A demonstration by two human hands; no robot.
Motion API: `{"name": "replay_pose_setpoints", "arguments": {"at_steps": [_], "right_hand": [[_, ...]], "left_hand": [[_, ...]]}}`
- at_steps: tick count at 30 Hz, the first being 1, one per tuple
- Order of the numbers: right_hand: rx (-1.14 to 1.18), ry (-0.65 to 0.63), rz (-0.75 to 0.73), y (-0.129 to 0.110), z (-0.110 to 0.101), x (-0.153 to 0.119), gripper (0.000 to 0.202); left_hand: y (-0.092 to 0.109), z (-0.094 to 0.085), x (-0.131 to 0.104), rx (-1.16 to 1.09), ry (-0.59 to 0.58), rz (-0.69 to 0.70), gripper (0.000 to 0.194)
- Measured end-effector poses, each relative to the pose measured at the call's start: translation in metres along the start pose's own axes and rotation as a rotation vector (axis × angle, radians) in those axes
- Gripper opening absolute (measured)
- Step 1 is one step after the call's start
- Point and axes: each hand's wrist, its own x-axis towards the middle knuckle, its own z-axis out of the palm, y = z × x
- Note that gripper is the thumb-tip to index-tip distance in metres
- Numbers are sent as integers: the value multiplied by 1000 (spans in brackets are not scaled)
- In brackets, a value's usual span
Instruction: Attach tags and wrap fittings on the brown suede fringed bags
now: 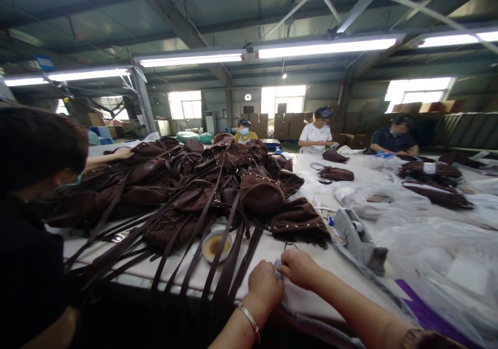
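My left hand (265,282), with a silver bangle at the wrist, is closed near the table's front edge. Beside it my right hand (299,269) is closed too, and a small light-blue cloth (277,268) shows pinched between the two. Just beyond them lies a dark brown drawstring bag (299,222) with metal eyelets, at the edge of a large heap of brown bags (202,178). Long brown straps (204,211) run from the heap over the front edge. A white bowl (217,246) with yellowish contents stands left of my hands.
A grey tape dispenser (358,237) stands right of my hands, near clear plastic bags (439,255) and a purple strip (424,307). One person (31,224) is close on the left, an arm reaching to the heap. Several people sit or stand across the table (295,168).
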Motion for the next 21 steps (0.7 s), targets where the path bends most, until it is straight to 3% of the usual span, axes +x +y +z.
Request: {"name": "replay_pose_setpoints", "arguments": {"at_steps": [6, 10, 14, 18, 21], "right_hand": [[-197, -48, -180, 1, -9, -1, 29], [-196, -39, -110, -7, -2, 1, 31], [-164, 6, 35, -11, 7, 0, 37], [-102, 11, 164, -7, 17, 5, 39], [-43, -23, 174, 0, 22, 10, 40]], "left_hand": [[-15, -9, 14, 58, -20, 211, 34], [-22, -6, 19, 68, 5, 175, 31], [-15, 3, 15, 29, 28, 94, 33], [-6, 10, 7, -30, 23, 107, 32], [-2, 13, 5, -60, 9, 131, 27]]}}
